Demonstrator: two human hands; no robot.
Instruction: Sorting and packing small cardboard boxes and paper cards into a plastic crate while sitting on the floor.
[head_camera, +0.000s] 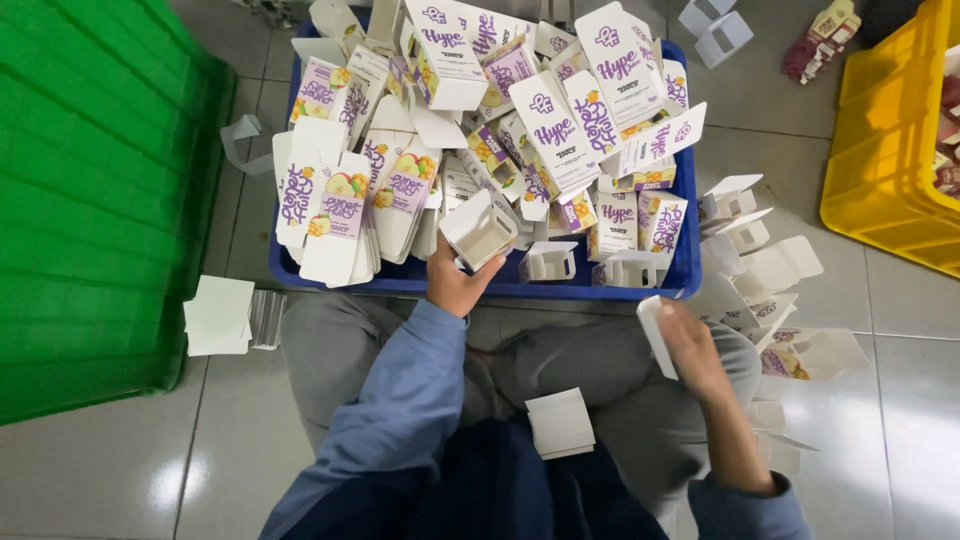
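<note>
— Left hand (455, 285) pinches a folded white carton (480, 230) at the near rim of the blue crate (685, 270), which is heaped with printed cartons (555, 135).

— And the right hand (690, 350)?

— Curled around a flat white carton blank (655, 335) over the lap, beside loose folded cartons on the floor (150, 470).

— Which step?

— I'd judge a finished carton is being set in; the blank then needs opening and tucking. More blanks (560, 422) rest on the lap.

Blue bin (680, 282) crammed — right floor littered.
</note>
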